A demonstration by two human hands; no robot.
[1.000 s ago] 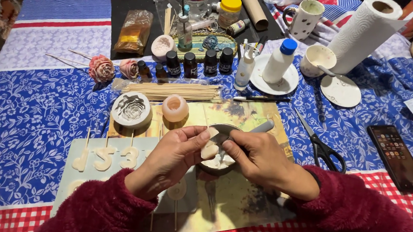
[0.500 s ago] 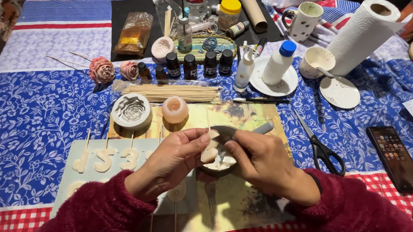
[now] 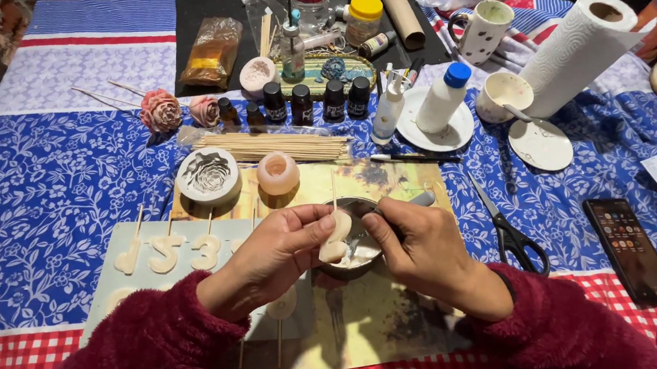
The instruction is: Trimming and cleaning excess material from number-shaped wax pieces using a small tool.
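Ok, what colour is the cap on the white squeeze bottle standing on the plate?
Blue: the cap tops the white squeeze bottle, clearest in the head view.

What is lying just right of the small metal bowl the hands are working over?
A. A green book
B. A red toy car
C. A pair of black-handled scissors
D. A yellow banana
C: the black-handled scissors lie on the blue flowered tablecloth to the right of the small metal bowl, past the right hand.
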